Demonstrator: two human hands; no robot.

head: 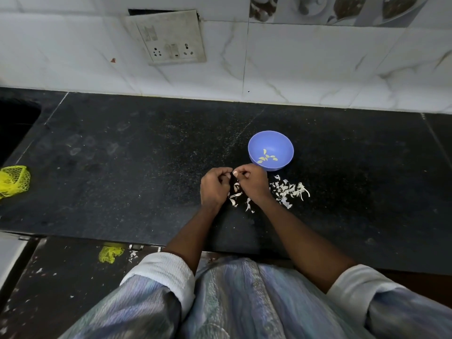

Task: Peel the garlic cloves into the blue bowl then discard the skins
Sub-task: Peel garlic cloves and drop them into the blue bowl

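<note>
Rolled white cuffs and a pale blue striped garment filled the bottom of the view, and from them two bare forearms reached out over the black stone counter (122, 167). Both hands met just in front of the blue bowl (254, 145). The left hand (214, 185) was curled with its fingertips drawn together, and the right hand (252, 182) was curled the same way, the two sets of fingertips touching around something small and pale between them, most likely a garlic clove (234, 172) being stripped; it was too small to see clearly.

Inside the bowl lay a few peeled cloves (267, 157), yellowish and thin, clustered at the bottom. Papery white skins (288, 190) were scattered on the counter just right of the right hand, with more beneath and between the wrists.

Judging by this, peeling was well under way but not finished: several cloves were done, one seemed to be in hand, and no unpeeled cloves could be seen waiting on the counter. The skins had not yet been gathered or discarded.

A yellow mesh bag (14, 181) sat at the counter's far left edge, a scrap of yellow mesh (110, 253) lay on the floor below, and a socket plate (171, 37) hung on the tiled wall.
</note>
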